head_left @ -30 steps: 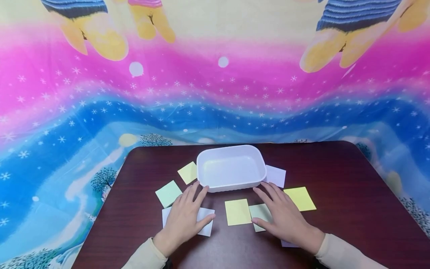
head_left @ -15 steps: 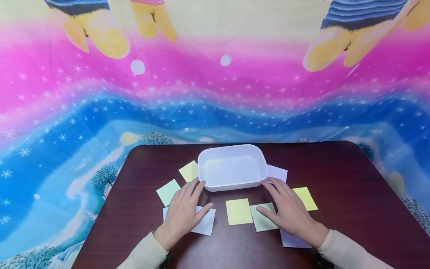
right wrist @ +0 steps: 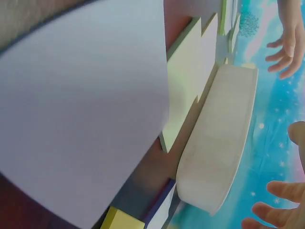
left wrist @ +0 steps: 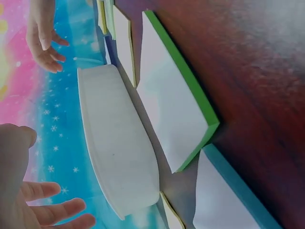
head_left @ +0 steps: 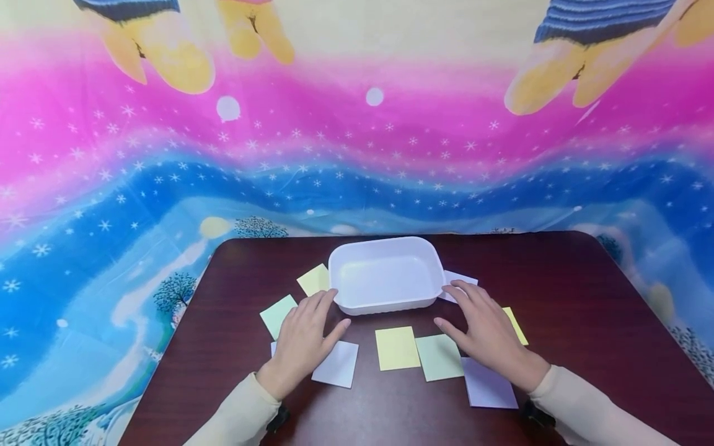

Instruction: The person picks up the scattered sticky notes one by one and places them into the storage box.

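A white rectangular plastic tub [head_left: 386, 279] with rounded corners stands near the back of the table. My left hand [head_left: 301, 341] hovers at its front left corner, fingers extended and thumb apart; the index fingertip appears close to the rim, but contact is unclear. On the other side my right hand [head_left: 493, 328] reaches toward the front right corner in a similar pose. Neither hand holds anything. Beneath the left hand lie a white note pad [head_left: 337, 365] and a green one [head_left: 276, 316]. The right hand partly covers a purple pad [head_left: 486, 385] and a yellow pad [head_left: 515, 325].
A yellow pad [head_left: 397, 348] and a pale green pad [head_left: 439, 357] lie before the tub. Another yellow pad [head_left: 313, 280] and a lilac pad [head_left: 464, 279] flank it. The dark wooden table [head_left: 357, 415] ends at a printed cloth [head_left: 357, 148] behind.
Both hands have shifted slightly forward. The right hand has also moved rightward, uncovering more of the green and purple pads and hiding more of the right yellow one.
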{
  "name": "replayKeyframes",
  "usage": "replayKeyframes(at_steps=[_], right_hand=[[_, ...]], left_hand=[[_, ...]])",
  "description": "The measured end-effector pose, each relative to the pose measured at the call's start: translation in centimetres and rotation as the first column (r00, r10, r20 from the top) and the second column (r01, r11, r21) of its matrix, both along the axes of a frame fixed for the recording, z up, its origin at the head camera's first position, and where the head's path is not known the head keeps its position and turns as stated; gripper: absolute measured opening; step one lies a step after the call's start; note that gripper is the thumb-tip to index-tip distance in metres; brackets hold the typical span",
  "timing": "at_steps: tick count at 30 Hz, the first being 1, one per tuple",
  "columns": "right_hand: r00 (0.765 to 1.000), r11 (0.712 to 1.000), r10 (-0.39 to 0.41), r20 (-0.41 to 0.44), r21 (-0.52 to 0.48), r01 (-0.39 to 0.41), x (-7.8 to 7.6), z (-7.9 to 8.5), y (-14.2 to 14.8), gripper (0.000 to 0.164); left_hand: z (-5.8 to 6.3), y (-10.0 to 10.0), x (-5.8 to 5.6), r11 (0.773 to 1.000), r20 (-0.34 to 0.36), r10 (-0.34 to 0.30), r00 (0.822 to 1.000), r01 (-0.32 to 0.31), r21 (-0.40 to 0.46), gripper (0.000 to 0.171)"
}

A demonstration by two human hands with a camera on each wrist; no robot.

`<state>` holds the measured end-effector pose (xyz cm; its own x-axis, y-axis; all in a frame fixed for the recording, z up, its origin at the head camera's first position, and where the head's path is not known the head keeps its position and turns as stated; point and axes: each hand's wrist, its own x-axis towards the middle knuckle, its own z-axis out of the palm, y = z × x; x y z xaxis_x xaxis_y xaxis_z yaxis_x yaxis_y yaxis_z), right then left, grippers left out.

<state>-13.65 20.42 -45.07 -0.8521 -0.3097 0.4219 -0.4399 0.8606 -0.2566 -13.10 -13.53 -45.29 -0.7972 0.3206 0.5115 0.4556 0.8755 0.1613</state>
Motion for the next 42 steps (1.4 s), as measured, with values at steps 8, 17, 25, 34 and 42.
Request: replayKeyframes(at_steps=[8,17,25,34,42], right_hand=[[0.999,0.999,-0.038,0.011,-0.006,0.038,-1.7,-0.2,0.9,0.062],[0.996,0.996,-0.079,0.034,-0.044,0.08,-3.6,0.1,1.5,0.053],[0.991,0.993,-0.104,0.08,-0.048,0.108,-5.1,0.3,1.5,0.053],[0.982,0.986,-0.132,0.134,-0.081,0.144,-6.7,0.5,1.3,0.053],[0.974,0.984,-0.132,0.183,-0.097,0.152,-7.6,0.4,1.2,0.05]], left_hand=[[0.2,-0.2,-0.8,0.999,0.065,0.035,0.997,-0.037,0.034,0.06],[0.7,-1.0,-2.2,0.996,0.043,0.064,0.997,-0.066,0.053,0.051],[0.6,-1.5,-3.2,0.991,0.118,0.099,0.988,-0.108,0.076,0.052],[1.0,-1.2,-4.5,0.986,0.182,0.135,0.974,-0.151,0.076,0.05],[0.9,-1.1,-5.7,0.977,0.252,0.174,0.952,-0.199,0.077,0.046]])
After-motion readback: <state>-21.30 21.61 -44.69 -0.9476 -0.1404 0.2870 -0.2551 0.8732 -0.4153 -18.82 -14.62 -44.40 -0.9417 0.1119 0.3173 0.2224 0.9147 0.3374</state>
